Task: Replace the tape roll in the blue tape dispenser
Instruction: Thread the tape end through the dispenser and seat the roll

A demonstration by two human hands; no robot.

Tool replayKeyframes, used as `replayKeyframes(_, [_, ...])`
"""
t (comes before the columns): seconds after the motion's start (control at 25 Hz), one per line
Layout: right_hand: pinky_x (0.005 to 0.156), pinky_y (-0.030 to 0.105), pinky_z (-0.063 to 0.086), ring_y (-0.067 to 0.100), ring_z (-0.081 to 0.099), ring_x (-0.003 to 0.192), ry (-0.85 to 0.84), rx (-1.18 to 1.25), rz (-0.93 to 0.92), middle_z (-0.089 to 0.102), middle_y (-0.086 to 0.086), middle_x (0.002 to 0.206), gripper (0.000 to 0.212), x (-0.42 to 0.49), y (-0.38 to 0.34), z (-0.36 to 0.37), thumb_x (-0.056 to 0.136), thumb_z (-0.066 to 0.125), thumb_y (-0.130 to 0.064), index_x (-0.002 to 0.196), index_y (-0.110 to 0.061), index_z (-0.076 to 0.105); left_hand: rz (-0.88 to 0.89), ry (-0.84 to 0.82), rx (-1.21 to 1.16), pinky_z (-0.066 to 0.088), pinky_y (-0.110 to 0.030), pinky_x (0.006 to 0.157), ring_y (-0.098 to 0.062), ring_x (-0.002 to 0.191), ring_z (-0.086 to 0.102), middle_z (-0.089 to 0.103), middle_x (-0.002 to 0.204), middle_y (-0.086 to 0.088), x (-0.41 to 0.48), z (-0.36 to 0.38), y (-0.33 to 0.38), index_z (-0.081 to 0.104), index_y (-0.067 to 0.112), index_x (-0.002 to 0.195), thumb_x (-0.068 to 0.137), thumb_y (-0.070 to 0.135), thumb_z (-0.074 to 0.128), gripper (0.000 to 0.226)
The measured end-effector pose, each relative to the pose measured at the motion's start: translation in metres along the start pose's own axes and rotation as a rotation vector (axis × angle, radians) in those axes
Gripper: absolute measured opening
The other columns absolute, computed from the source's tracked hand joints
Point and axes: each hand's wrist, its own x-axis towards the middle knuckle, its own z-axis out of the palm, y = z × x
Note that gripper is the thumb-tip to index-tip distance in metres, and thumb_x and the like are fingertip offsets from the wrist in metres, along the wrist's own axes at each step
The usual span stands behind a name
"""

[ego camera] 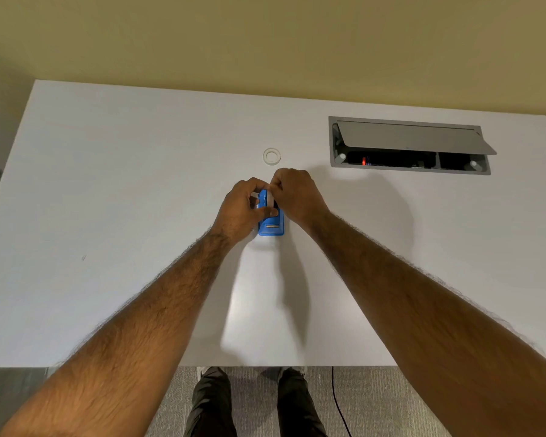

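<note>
The blue tape dispenser [271,227] stands on the white table [108,184], its cutter end toward me. My left hand [240,212] grips the dispenser from its left side, thumb across the top. My right hand [297,197] pinches a white tape roll [269,199] that sits upright in the dispenser's slot. Both hands hide most of the roll and the dispenser's far end. A second, clear tape ring [271,156] lies flat on the table just beyond my hands.
A grey cable hatch [410,146] with its lid propped open is set into the table at the back right. The table's near edge runs across the bottom, with my legs and a black cable [339,405] on the carpet below.
</note>
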Motion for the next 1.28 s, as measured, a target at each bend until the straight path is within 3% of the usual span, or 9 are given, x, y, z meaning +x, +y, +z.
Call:
replayKeyframes(0.24, [0.071, 0.026, 0.046, 0.017, 0.058, 0.075, -0.065, 0.128, -0.027, 0.068, 0.010, 0.087, 0.016, -0.007, 0.006, -0.008, 0.092, 0.056, -0.018, 0.088, -0.005, 0.064, 0.006, -0.003, -0.007, 0.056, -0.041, 0.086, -0.023, 0.092, 0.064, 0.061, 0.108, 0.000, -0.003, -0.002, 0.002, 0.062, 0.028, 0.105, 0.071, 0.018, 0.086, 0.043])
replayKeyframes(0.56, [0.074, 0.034, 0.054, 0.022, 0.062, 0.077, -0.002, 0.147, 0.005, 0.069, 0.012, 0.086, 0.011, -0.007, 0.003, -0.003, 0.089, 0.057, -0.015, 0.085, -0.006, 0.062, 0.010, -0.007, 0.005, 0.057, -0.042, 0.085, -0.024, 0.092, 0.065, 0.062, 0.108, 0.000, -0.003, -0.002, 0.002, 0.061, 0.031, 0.103, 0.070, 0.019, 0.087, 0.044])
replayKeyframes(0.84, [0.075, 0.037, 0.056, 0.023, 0.062, 0.076, 0.017, 0.095, 0.022, 0.069, 0.013, 0.086, 0.018, -0.003, -0.003, -0.001, 0.092, 0.049, -0.016, 0.083, -0.005, 0.061, 0.003, -0.020, 0.026, 0.045, -0.017, 0.076, -0.022, 0.094, 0.062, 0.060, 0.111, 0.001, -0.003, -0.001, 0.003, 0.062, 0.022, 0.111, 0.072, 0.017, 0.086, 0.046])
replayKeyframes(1.04, [0.071, 0.037, 0.052, 0.020, 0.057, 0.074, 0.005, 0.185, 0.007, 0.064, 0.009, 0.081, 0.010, -0.012, 0.004, -0.002, 0.086, 0.055, -0.014, 0.083, -0.006, 0.059, 0.018, -0.031, -0.035, 0.055, -0.037, 0.093, -0.018, 0.102, 0.064, 0.062, 0.117, 0.006, -0.006, -0.004, -0.001, 0.063, 0.030, 0.116, 0.080, 0.030, 0.080, 0.040])
replayKeyframes(1.12, [0.069, 0.035, 0.050, 0.020, 0.055, 0.073, -0.004, 0.202, 0.003, 0.061, 0.006, 0.078, 0.008, -0.015, 0.004, 0.001, 0.085, 0.056, -0.014, 0.083, -0.007, 0.058, 0.026, -0.017, -0.038, 0.055, -0.044, 0.093, -0.019, 0.102, 0.065, 0.063, 0.115, 0.008, -0.007, -0.004, -0.002, 0.064, 0.033, 0.113, 0.081, 0.033, 0.077, 0.035])
replayKeyframes(1.28, [0.073, 0.039, 0.054, 0.024, 0.061, 0.079, 0.027, 0.229, 0.038, 0.065, 0.008, 0.083, 0.011, -0.013, -0.001, 0.002, 0.088, 0.053, -0.015, 0.087, -0.005, 0.059, 0.003, -0.013, -0.041, 0.055, -0.044, 0.091, -0.021, 0.098, 0.066, 0.064, 0.112, 0.005, -0.005, -0.004, -0.001, 0.066, 0.029, 0.112, 0.076, 0.031, 0.081, 0.039])
